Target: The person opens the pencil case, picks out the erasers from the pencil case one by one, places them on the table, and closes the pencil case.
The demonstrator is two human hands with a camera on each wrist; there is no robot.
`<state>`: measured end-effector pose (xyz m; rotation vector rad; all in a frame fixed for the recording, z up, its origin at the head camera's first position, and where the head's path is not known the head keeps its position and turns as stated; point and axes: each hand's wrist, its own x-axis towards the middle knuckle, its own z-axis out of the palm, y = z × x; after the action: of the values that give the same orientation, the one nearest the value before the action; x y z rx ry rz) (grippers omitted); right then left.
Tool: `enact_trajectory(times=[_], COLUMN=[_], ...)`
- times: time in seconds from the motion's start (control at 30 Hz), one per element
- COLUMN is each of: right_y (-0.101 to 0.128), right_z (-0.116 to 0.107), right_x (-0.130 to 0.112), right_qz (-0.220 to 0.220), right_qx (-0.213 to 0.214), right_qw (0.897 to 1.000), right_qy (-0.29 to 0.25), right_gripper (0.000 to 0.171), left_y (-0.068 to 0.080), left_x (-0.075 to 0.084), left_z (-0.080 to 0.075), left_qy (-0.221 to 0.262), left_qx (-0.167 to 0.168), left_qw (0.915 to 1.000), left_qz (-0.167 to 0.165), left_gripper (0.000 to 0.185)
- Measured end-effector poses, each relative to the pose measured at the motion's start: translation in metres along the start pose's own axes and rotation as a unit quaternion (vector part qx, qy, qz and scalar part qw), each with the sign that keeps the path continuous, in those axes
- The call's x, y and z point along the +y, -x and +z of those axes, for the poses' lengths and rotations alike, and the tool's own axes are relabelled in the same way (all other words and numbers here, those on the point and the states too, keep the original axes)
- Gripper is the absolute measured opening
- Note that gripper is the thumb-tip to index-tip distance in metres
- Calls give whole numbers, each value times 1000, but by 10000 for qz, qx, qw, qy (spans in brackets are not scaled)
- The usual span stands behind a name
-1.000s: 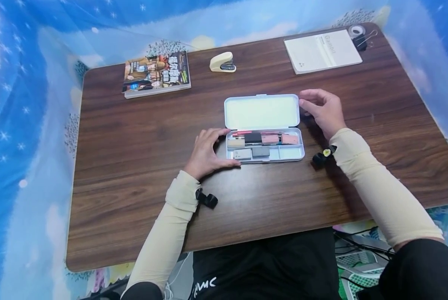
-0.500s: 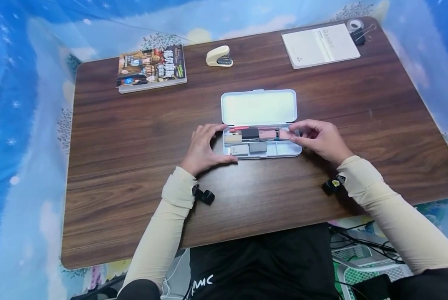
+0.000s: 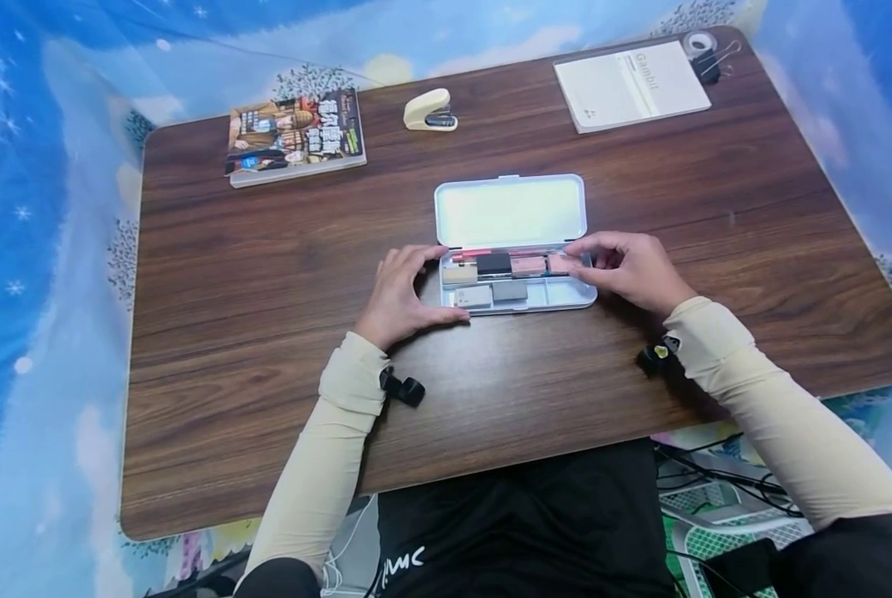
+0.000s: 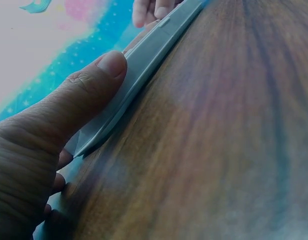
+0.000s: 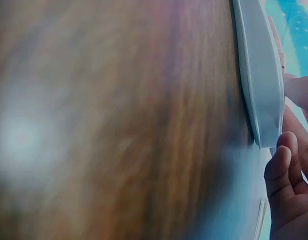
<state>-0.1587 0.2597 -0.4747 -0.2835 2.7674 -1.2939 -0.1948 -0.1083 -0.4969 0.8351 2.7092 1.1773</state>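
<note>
A clear case [image 3: 517, 295] is lying open in the middle of the tabletop [image 3: 267, 274], its lid [image 3: 511, 210] folded back flat on the far side. The left hand [image 3: 401, 295] is bracing the case's left end, thumb along the near edge and fingers curling round the far corner; the left wrist view is showing that thumb pressing against the case wall. The right hand [image 3: 625, 267] is reaching into the right end of the back row, fingertips pinching at a pink eraser [image 3: 561, 263]; whether it is lifted or only being touched is hard to tell. Other erasers are sitting in the compartments, and the near right compartment is looking bare. Judging by this, the case is opened and steadied, while the handling of its contents is only starting. A book [image 3: 295, 139], a stapler [image 3: 431, 112] and a notebook [image 3: 631, 85] are lying along the far edge.
</note>
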Motion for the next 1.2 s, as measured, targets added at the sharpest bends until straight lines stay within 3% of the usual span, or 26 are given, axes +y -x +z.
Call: enact_trajectory(times=[0.43,0.63,0.77,1.0,1.2], right_y=[-7,-23,-52,-101,-115], right_z=[-5,-33,-59,-81,-88], right_x=[-2,15,37,65,78], right_qz=[-499,-94,99,513,850], right_qx=[173,681,983,759,697], right_qw=[9982,9964,9951,9915,9911], right_qy=[-288,-506,-18,927,745], right_gripper=[27,28,28,32,40], left_y=[1,0,0,3,2], left_x=[-1,0,-1,-4,-1], left_z=[-2,-1,-1,-1,0], left_qy=[33,17,-33,-58,-59], left_qx=[-37,-38,-73,-75,-60], left_qw=[9999,10000,9999,9999,10000], left_qz=[-88,-69,-85,-67,-32], left_gripper=[102,102,101,101,101])
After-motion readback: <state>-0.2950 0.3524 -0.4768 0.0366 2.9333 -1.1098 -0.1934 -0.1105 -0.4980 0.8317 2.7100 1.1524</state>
